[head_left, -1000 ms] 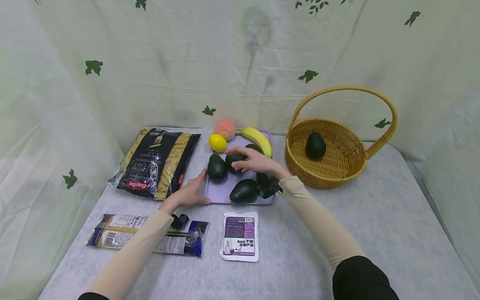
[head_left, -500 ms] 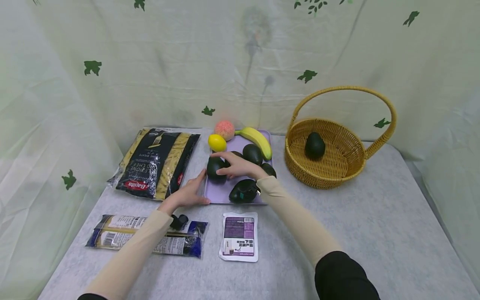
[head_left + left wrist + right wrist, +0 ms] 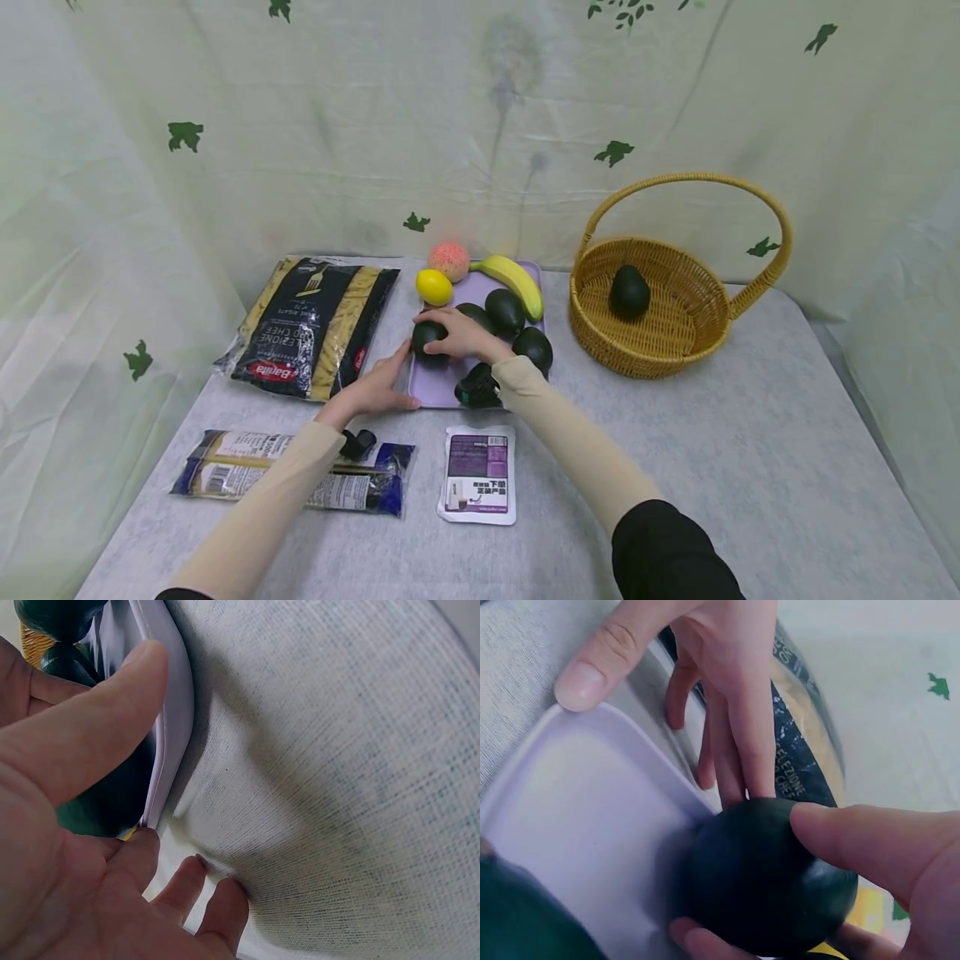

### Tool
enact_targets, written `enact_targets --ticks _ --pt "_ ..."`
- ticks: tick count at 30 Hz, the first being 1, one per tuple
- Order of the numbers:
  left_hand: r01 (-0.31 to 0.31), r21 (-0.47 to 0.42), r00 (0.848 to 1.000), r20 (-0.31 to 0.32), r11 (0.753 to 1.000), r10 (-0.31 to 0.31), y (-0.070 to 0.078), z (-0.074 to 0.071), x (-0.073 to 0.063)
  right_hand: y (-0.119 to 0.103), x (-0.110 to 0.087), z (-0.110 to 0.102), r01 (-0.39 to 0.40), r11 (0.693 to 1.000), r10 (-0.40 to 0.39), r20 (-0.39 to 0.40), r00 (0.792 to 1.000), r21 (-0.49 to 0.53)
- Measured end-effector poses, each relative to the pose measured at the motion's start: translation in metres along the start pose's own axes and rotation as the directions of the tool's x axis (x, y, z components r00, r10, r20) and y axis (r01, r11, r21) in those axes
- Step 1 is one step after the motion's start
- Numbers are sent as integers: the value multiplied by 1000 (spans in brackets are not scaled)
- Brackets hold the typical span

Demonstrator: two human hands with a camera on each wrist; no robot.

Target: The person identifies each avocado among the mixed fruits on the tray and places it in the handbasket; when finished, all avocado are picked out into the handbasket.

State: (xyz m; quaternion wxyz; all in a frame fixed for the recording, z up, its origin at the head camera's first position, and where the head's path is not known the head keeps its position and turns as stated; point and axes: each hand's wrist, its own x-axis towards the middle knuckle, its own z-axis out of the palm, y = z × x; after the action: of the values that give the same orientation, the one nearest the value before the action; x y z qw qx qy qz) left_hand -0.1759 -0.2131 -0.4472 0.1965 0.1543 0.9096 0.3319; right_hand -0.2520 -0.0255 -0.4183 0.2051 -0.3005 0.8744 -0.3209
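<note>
A dark green avocado [image 3: 424, 335] lies at the left edge of the lilac tray [image 3: 429, 393]. My right hand [image 3: 467, 335] grips it, with the thumb and fingers on opposite sides in the right wrist view. My left hand [image 3: 372, 390] spans the tray's front left corner. Its thumb [image 3: 583, 684] is at the rim, and its extended fingers reach along the side to the gripped avocado. Several other avocados [image 3: 506, 312] sit on the tray, one partly hidden under my right wrist. A banana [image 3: 519, 282] lies at the tray's back right.
A lemon [image 3: 434, 287] and a peach [image 3: 449, 260] are at the tray's back left. Right of it stands a wicker basket [image 3: 621, 357] with a tall handle and one avocado [image 3: 630, 292] inside. Pasta bags [image 3: 307, 325] lie left; a white and purple pouch [image 3: 477, 475] lies in front.
My right hand has moved left across the tray, from above the middle avocado to the leftmost one, and taken hold of it. The left hand stays at the tray corner.
</note>
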Motion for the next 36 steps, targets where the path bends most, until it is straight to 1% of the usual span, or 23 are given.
enact_targets --ticks 3,5,8,12,14,16,19,21,22,24,26,29,32,36 --pt "3 1 1000 4 1000 -3 0 0 1 0 -3 0 -11 998 13 -19 1000 59" --pt "4 3 1000 6 1000 -4 0 0 2 0 -6 -2 1 993 3 -32 999 122" --pt "1 12 1000 11 1000 -2 1 0 3 2 -12 -8 42 974 -33 -45 998 222" --pt "-9 34 1000 20 999 8 2 -1 6 6 -25 -24 74 939 -58 -57 997 337" --pt "-8 41 1000 24 999 7 3 -2 8 9 -33 -34 72 917 -53 -60 997 393" --pt "2 44 1000 28 999 -3 4 -2 11 13 -41 -44 81 888 -58 -65 996 452" --pt "15 55 999 40 998 -18 5 -3 15 22 -55 -60 98 825 -69 -73 995 556" --pt "26 61 998 51 998 -29 6 -4 17 29 -66 -71 109 797 -77 -79 994 595" --pt "29 65 998 56 997 -32 7 -5 18 33 -72 -76 110 790 -74 -85 994 603" --pt "25 68 998 64 997 -29 7 -6 19 42 -84 -86 122 793 -75 -103 992 597" --pt "31 77 997 73 997 -37 7 -6 20 51 -97 -96 130 807 -73 -122 990 575" --pt "29 95 996 84 995 -37 5 -6 21 65 -116 -108 149 819 -70 -160 985 554" --pt "25 115 996 85 993 -35 4 -4 21 78 -134 -119 143 818 -44 -186 982 558" --pt "17 127 997 71 992 -26 7 -1 21 94 -155 -133 133 796 -3 -215 977 591"
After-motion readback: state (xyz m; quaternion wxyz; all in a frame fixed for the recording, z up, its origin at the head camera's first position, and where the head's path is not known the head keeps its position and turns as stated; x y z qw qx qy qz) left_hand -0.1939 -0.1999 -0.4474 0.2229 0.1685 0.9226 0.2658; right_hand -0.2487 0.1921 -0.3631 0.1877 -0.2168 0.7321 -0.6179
